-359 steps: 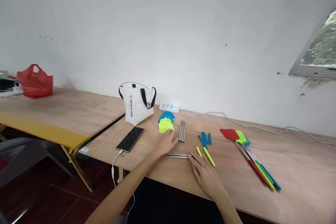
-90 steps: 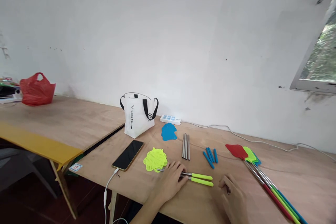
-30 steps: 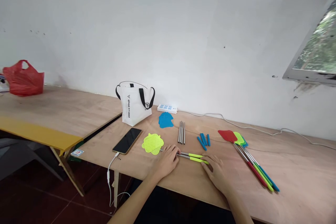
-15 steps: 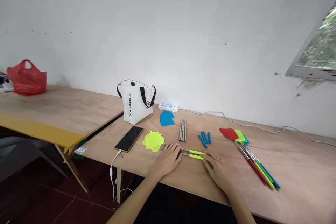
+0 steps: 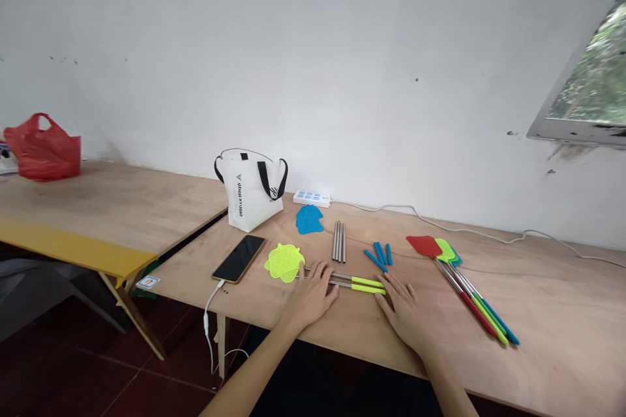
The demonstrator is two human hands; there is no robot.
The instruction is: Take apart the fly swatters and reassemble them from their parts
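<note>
Two metal rods with yellow-green grips (image 5: 359,284) lie side by side near the front of the wooden table (image 5: 562,313). My left hand (image 5: 313,290) rests flat on their metal ends, fingers spread. My right hand (image 5: 405,309) lies flat with its fingertips at the yellow-green grip ends. A yellow-green swatter head (image 5: 284,262) sits just left of my left hand, a blue swatter head (image 5: 309,219) farther back. Neither hand holds anything.
Behind the hands lie bare metal rods (image 5: 339,242) and blue grips (image 5: 379,254). Three assembled swatters (image 5: 464,287) lie to the right. A phone (image 5: 238,258) on a cable, a white tote bag (image 5: 250,192) and a power strip (image 5: 312,198) stand left and back. A red bag (image 5: 42,150) sits far left.
My right hand came back from the table edge to the grip ends of the two rods. The rods shifted slightly; my left hand stays on their metal ends.
</note>
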